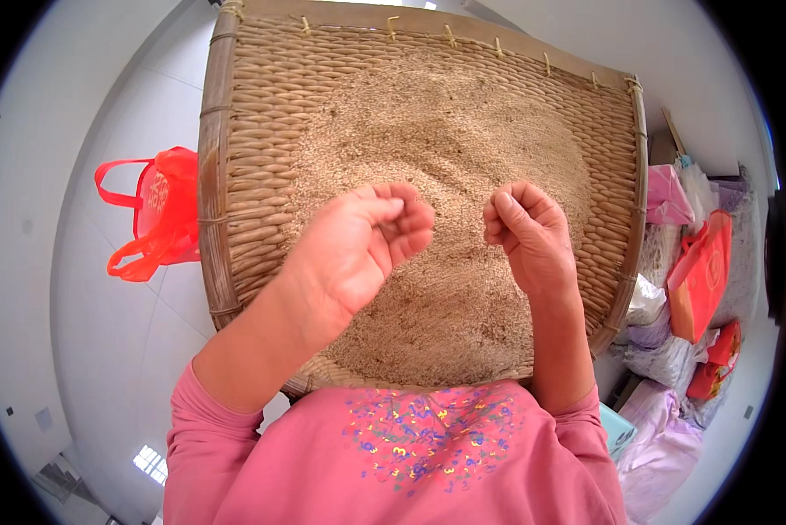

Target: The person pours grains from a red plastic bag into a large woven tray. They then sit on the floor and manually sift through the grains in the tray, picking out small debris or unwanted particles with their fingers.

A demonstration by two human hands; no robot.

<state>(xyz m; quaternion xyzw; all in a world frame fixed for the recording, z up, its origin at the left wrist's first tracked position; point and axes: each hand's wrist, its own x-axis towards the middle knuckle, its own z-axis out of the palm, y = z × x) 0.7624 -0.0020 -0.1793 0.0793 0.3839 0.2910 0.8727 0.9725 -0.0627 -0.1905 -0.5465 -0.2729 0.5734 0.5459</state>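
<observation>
Hulled or unhulled grain (426, 315), pale brown with darker specks, lies spread over a large woven basket tray (262, 131). Above the grain, my left hand (367, 243) is loosely curled, its palm partly turned up. Its thumb rests near the index finger, and no object shows in the palm. To its right my right hand (531, 230) is closed, with the thumb laid against the bent index finger. No object shows in it, though the inside of its fingers is hidden. A gap separates the two hands.
Bamboo edging (214, 164) frames the tray, whose near edge meets my pink shirt (426, 453). Left of it, red bags (170, 203) stand on the tiled floor (163, 321). A red-orange bag (701, 275) and plastic-wrapped bundles (662, 361) crowd the right side.
</observation>
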